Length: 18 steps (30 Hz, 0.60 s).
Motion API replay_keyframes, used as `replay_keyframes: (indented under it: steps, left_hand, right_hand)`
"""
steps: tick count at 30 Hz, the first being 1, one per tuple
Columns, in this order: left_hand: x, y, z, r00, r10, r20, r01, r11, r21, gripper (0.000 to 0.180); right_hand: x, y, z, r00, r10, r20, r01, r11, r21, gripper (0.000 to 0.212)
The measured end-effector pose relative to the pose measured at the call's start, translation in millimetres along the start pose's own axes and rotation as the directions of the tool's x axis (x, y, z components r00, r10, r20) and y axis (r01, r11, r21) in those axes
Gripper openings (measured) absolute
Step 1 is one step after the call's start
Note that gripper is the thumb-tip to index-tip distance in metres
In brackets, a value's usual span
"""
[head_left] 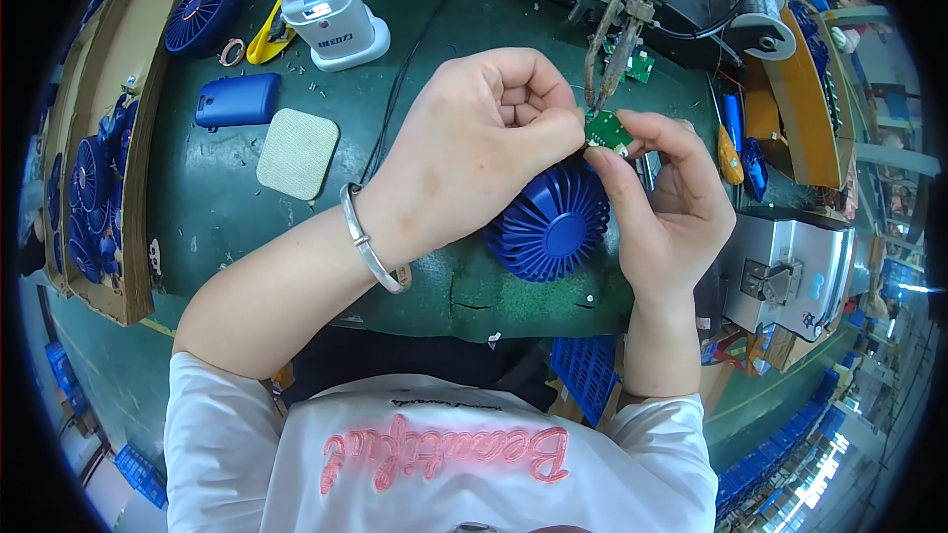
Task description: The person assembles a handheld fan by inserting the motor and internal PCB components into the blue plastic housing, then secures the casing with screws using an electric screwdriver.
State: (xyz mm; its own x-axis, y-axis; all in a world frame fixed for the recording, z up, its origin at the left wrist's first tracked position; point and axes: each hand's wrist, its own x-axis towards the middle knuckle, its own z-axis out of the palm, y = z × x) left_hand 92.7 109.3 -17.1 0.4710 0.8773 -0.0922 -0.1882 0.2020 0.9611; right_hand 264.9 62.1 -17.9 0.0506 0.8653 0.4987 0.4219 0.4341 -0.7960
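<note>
A small green circuit board [607, 132] is pinched between the thumb and forefinger of my right hand [671, 199]. My left hand [484, 143] is closed at the board's left edge, thumb against bent forefinger. What sits in that pinch is hidden. The dark tips of a soldering machine [614, 67] come down from above to the board's top edge; whether they touch it I cannot tell. Under my hands a round blue fan head [555, 223] with slatted grille lies on the green work mat [434, 298], partly covered by my left hand.
On the left are a blue casing [237, 100], a pale square pad [297, 153], a white-and-purple fan [336, 25] and a box wall [136, 237] beside blue fan parts. A solder wire spool [758, 15], a screwdriver [729, 153] and a metal box [785, 271] stand right.
</note>
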Motion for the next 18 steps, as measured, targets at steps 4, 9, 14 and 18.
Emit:
replay_keyframes:
  steps: [4, 9, 14, 18]
  left_hand:
    - [0.0, 2.5, 0.7, 1.000, -0.002, 0.002, 0.002, 1.000, 0.018, 0.006]
    - [0.5, 0.2, 1.1, 1.000, 0.004, 0.006, -0.004, 1.000, -0.006, 0.006]
    - [-0.3, 0.8, 0.8, 1.000, -0.008, -0.001, 0.008, 1.000, 0.001, 0.006]
    - [-0.2, 2.6, 0.8, 1.000, -0.003, 0.000, 0.003, 1.000, 0.014, 0.007]
  right_hand:
    - [-1.1, 0.5, 0.0, 0.999, -0.039, -0.011, 0.039, 0.999, -0.008, 0.030]
    - [-0.7, -1.5, -0.7, 0.998, -0.055, -0.014, 0.054, 0.998, -0.026, 0.031]
    - [-1.4, -1.0, -0.9, 0.996, -0.084, -0.003, 0.084, 0.995, -0.060, 0.030]
    - [-2.0, -2.1, 0.7, 0.998, -0.058, -0.021, 0.057, 0.997, -0.047, 0.031]
